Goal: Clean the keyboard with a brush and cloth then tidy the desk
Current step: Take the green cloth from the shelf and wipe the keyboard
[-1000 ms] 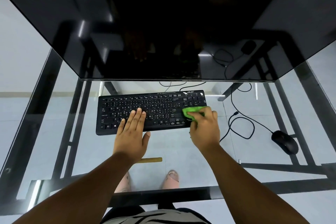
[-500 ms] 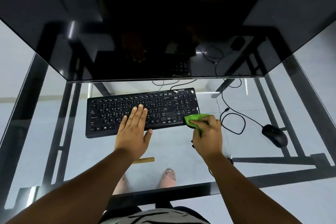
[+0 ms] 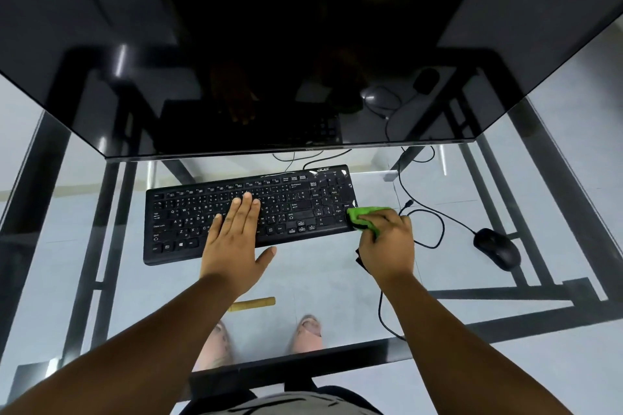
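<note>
Green soft cloth [image 3: 365,216], bunched in my right hand [image 3: 387,248], presses the flat black plastic keyboard's [image 3: 249,212] right end on the glass table [image 3: 337,280]; my left hand [image 3: 236,239] lies open, pinning the light, slidey board.

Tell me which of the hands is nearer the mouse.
Right. The right hand, holding the green cloth at the keyboard's right end, is closer to the mouse; the left hand lies flat on the keys, farther away.

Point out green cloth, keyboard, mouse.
green cloth [image 3: 362,214], head view, exposed fold beyond the fingers
keyboard [image 3: 296,209], head view, keys near Enter
mouse [image 3: 497,249], head view, top shell
</note>
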Demonstrator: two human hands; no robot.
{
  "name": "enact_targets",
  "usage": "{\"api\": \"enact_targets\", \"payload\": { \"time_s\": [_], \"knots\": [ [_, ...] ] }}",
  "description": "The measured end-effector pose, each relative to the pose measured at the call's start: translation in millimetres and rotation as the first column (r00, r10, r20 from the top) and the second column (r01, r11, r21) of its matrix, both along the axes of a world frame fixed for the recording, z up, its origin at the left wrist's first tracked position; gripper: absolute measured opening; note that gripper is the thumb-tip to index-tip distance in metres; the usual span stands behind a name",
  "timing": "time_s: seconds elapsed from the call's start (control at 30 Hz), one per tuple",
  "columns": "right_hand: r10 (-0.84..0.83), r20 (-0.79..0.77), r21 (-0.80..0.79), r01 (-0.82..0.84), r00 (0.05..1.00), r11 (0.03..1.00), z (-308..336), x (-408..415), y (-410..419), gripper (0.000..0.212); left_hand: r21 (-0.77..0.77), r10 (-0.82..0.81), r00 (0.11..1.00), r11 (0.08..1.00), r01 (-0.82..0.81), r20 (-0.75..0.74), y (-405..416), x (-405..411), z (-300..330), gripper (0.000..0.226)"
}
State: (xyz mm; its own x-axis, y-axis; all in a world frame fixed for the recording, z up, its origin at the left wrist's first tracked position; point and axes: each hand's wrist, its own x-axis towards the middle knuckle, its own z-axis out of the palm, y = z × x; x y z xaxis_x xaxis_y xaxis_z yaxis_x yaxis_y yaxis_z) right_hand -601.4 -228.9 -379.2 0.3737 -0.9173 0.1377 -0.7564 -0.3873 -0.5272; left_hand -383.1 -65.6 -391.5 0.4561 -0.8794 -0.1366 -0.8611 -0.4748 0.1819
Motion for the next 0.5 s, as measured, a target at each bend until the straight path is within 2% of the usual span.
{"api": "enact_targets", "payload": {
  "time_s": [0.13, 0.27, 0.5],
  "knots": [
    [0.006, -0.095, 0.028, -0.003, 0.995, 1.000, 0, 22, -23, 0.044, -0.002, 0.001, 1.000, 1.000, -0.001, 0.017, -6, 4, 2, 0.091],
    [0.127, -0.179, 0.038, -0.123, 0.975, 0.992, 6, 27, -32, 0.051, 0.022, 0.010, 1.000, 1.000, -0.011, 0.025, -4, 5, -2, 0.094],
    [0.192, -0.293, -0.102, -0.230, 0.937, 0.968, 6, -7, -22, 0.052, 0.019, 0.022, 0.999, 1.000, -0.022, 0.025, -4, 3, -3, 0.093]
  ]
}}
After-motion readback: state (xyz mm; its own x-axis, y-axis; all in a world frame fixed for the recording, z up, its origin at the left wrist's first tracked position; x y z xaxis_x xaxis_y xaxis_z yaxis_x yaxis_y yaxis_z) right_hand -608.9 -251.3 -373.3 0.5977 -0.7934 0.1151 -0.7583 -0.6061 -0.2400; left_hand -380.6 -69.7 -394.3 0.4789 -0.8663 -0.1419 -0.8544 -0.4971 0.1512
